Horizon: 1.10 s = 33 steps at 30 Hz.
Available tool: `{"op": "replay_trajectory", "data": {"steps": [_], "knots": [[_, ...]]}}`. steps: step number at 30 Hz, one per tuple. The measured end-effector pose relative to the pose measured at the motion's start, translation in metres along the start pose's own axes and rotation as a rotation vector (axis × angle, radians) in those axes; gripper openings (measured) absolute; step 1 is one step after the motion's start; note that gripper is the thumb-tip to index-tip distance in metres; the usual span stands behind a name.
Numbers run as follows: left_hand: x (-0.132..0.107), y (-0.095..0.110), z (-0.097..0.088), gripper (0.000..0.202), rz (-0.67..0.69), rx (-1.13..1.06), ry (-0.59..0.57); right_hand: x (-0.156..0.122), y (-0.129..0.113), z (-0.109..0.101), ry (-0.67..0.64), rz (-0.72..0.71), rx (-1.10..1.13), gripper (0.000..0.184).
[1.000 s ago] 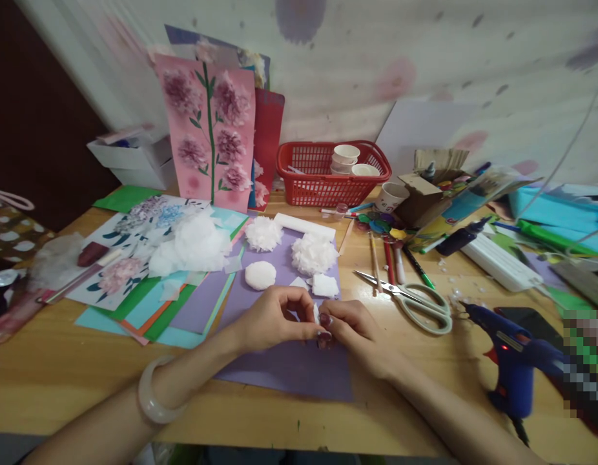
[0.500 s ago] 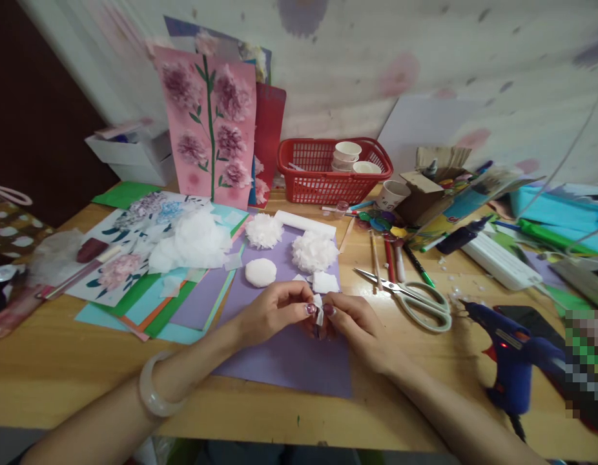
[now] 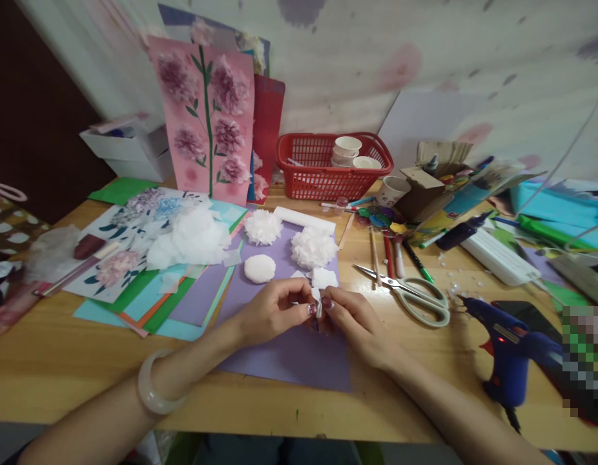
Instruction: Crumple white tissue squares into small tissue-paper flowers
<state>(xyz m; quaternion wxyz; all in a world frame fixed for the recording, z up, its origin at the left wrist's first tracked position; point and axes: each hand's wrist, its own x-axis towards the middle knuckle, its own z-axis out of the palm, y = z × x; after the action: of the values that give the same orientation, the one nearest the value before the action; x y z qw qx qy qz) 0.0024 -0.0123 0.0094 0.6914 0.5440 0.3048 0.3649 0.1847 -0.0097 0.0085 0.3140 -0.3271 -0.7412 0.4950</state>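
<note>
Between my fingertips is a small piece of white paper (image 3: 318,303), pinched from both sides and folded or bunched. My left hand (image 3: 278,312) grips it from the left, thumb and fingers closed. From the right, my right hand (image 3: 360,323) closes on it too, thumb against the fingers. Both hands are over a sheet of purple paper (image 3: 289,361). Just beyond them lie a small stack of white paper squares (image 3: 324,278), a round white pad (image 3: 259,268) and two ruffled white paper flowers (image 3: 313,248) (image 3: 263,227). A white roll (image 3: 305,219) lies behind.
Scissors (image 3: 408,294) lie right of my hands, and a blue glue gun (image 3: 505,349) with a lit red light stands farther right. Coloured sheets and white tissue circles (image 3: 192,236) spread left. A red basket (image 3: 332,184) with paper cups and a pink flower picture (image 3: 206,123) stand behind.
The view has shifted slightly, moving the scene a little upward. Both hands keep hold of the white paper at nearly the same spot, with small finger movements.
</note>
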Motion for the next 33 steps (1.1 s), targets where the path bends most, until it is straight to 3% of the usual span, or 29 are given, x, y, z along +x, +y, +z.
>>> {"op": "replay_trajectory", "data": {"steps": [33], "knots": [[-0.0012,-0.0059,-0.0017,0.014,0.039,-0.023,-0.003,-0.0011,-0.0010,0.0008,0.058,0.072,0.074,0.036]]}}
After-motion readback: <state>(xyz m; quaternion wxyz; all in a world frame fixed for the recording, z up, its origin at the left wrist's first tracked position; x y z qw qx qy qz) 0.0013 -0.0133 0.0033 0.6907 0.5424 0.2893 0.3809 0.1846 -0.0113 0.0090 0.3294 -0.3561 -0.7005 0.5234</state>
